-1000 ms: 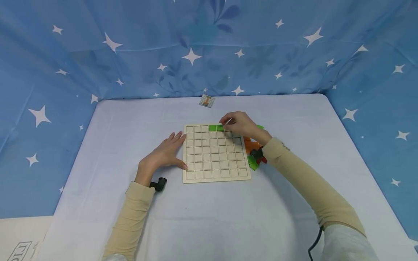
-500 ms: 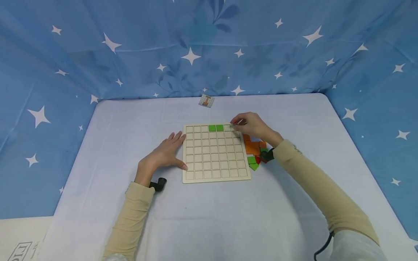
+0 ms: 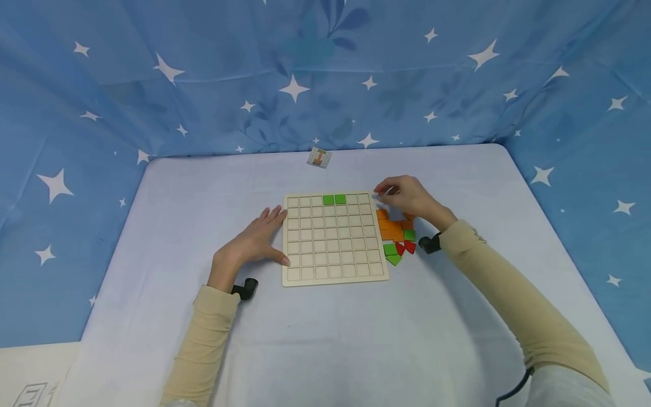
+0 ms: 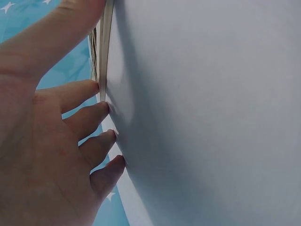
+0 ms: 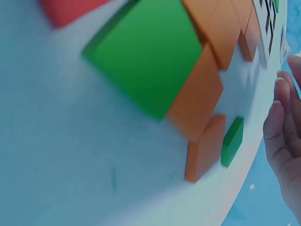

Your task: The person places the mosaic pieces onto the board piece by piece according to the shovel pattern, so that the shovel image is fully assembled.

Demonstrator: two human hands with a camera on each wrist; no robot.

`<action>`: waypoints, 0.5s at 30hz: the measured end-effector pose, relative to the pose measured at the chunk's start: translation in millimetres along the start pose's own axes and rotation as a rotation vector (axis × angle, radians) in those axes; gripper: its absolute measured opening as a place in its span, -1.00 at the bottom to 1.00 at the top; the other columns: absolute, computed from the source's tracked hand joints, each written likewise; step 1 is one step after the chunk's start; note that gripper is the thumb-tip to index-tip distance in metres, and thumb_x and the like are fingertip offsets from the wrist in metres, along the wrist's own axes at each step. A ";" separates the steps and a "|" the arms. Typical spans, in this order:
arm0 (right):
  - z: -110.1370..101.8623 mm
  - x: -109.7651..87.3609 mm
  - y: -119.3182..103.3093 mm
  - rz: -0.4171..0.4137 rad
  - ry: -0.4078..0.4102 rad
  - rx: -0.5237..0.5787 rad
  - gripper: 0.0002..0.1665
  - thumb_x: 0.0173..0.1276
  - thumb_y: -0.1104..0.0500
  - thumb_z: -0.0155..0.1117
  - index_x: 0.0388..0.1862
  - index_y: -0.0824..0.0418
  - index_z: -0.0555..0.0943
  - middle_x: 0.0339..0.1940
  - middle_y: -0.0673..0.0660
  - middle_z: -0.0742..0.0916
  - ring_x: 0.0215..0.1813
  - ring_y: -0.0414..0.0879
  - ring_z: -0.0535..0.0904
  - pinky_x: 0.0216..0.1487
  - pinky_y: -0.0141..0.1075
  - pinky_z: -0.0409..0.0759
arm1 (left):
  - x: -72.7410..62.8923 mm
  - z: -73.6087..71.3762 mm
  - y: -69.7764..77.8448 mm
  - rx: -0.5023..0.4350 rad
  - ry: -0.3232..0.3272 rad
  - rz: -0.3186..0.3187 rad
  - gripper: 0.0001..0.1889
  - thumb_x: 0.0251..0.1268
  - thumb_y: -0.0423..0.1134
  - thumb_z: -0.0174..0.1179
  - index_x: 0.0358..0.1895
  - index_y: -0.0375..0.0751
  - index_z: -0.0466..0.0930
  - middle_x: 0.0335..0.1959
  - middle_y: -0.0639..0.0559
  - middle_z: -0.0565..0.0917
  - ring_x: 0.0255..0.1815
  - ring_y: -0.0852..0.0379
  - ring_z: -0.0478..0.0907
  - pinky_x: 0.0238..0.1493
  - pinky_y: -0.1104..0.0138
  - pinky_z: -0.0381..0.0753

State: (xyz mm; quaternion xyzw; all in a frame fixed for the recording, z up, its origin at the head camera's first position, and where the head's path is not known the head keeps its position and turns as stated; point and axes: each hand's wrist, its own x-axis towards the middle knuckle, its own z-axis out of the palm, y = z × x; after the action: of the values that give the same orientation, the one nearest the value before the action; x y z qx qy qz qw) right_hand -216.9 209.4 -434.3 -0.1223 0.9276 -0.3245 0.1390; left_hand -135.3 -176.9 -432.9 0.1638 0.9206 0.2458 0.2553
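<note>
A pale wooden grid board (image 3: pixel 333 240) lies on the table with two green square tiles (image 3: pixel 334 199) in its far row. My left hand (image 3: pixel 256 237) rests at the board's left edge with spread fingers and thumb touching it; the left wrist view shows the fingertips (image 4: pixel 108 107) along that edge. Past the board's far right corner hovers my right hand (image 3: pixel 407 195), fingers loosely bent, with nothing seen between them. Below it lie orange pieces (image 3: pixel 390 229), green pieces (image 3: pixel 390 250) and red pieces (image 3: pixel 409 247). A small green piece (image 5: pixel 233 142) shows near orange ones in the right wrist view.
A small card (image 3: pixel 319 157) with an orange pattern on a grid lies near the table's far edge. White cloth (image 3: pixel 325 339) covers the table. A blue star-patterned curtain (image 3: pixel 325 73) stands behind and at the sides.
My right hand has moved right, from above the green tiles in the far row to beyond the board's right corner, uncovering more loose pieces. The left hand stays at the board's edge.
</note>
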 end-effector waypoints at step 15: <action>-13.3 -10.8 16.1 0.066 0.034 -0.004 -0.68 0.48 0.22 0.27 0.16 0.23 0.70 0.07 0.29 0.72 -0.05 0.12 0.62 -0.16 -0.16 0.69 | 0.5 1.7 -0.5 0.010 -0.009 0.001 0.33 0.02 0.07 0.60 0.69 -0.23 -0.20 0.73 -0.18 -0.27 0.72 -0.23 -0.42 0.69 -0.15 -0.25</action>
State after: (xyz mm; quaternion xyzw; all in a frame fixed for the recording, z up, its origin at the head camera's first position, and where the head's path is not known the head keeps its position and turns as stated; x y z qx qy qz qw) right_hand -213.5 232.6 -432.6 -0.0862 0.9340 -0.3201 0.1335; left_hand -134.9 -176.5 -434.7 0.1668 0.9205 0.2406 0.2586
